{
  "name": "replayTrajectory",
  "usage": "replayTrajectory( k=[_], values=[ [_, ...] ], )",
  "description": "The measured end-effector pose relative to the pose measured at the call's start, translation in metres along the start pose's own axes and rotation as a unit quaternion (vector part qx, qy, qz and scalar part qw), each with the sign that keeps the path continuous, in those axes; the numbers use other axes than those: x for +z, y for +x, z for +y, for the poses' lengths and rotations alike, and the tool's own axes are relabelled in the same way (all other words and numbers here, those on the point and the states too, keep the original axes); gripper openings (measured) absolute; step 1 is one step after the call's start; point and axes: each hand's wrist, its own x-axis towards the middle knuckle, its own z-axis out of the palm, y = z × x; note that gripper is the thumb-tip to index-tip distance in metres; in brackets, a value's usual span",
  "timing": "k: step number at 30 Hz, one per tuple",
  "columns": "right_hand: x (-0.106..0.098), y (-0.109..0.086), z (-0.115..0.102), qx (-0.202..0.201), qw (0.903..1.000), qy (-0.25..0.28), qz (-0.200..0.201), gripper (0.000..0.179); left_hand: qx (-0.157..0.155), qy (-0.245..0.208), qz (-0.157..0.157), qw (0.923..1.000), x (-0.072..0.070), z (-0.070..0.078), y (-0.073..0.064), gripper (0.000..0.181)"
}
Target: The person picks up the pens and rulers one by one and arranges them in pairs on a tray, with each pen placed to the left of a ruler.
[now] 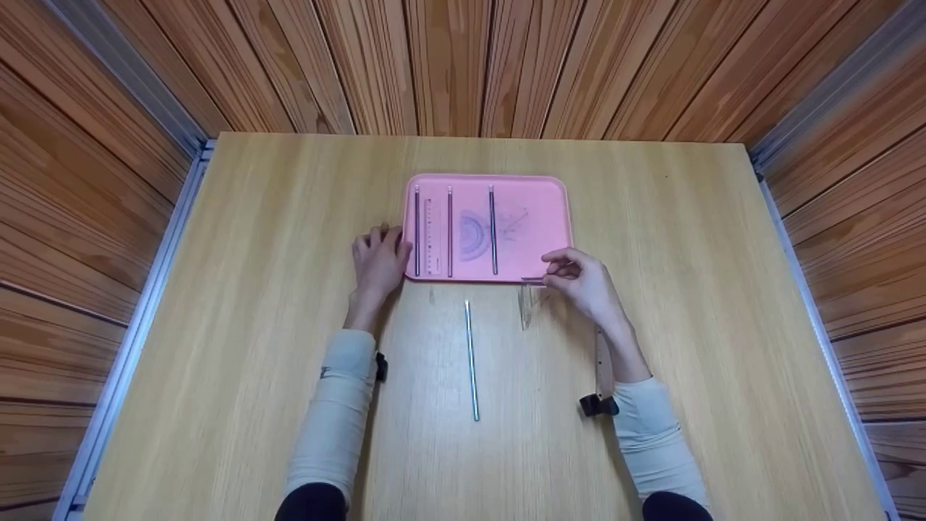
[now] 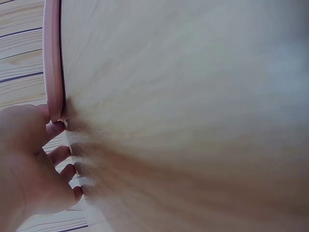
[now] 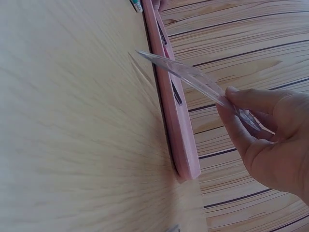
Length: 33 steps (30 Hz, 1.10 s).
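My right hand (image 1: 586, 286) pinches a clear plastic set square (image 3: 193, 79) between thumb and fingers. It slants over the near right edge of the pink tray (image 1: 553, 195), one pointed corner jutting past the rim. At the tray's left side, my left hand (image 1: 380, 264) rests with its thumb against the rim and its other fingers spread down on the table. Inside the tray lie three dark pencils, the rightmost pencil (image 1: 493, 235) across a clear protractor (image 1: 474, 235). A clear ruler (image 1: 432, 239) lies between the two left pencils. Right of the protractor are faint clear markings.
On the wooden table (image 1: 289, 253), a silvery-green pencil (image 1: 472, 362) lies in front of the tray. A pale strip with marks (image 1: 603, 362) shows beside the right forearm, partly covered. Wood-patterned walls (image 1: 448, 65) stand behind the table and at both sides.
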Motion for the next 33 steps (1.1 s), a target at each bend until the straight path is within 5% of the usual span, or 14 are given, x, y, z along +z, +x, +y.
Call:
replayTrajectory(
  k=[16,33],
  values=[
    [0.002,0.030,-0.001,0.008,0.9969,0.041,0.066,0.025,0.006,0.010,-0.003,0.9999,0.000,0.000,0.001,0.048],
    [0.010,0.067,0.002,0.020,0.9938,0.070,0.084,0.025,0.003,0.005,0.003,1.0000,-0.001,0.000,0.000,0.047]
  ],
)
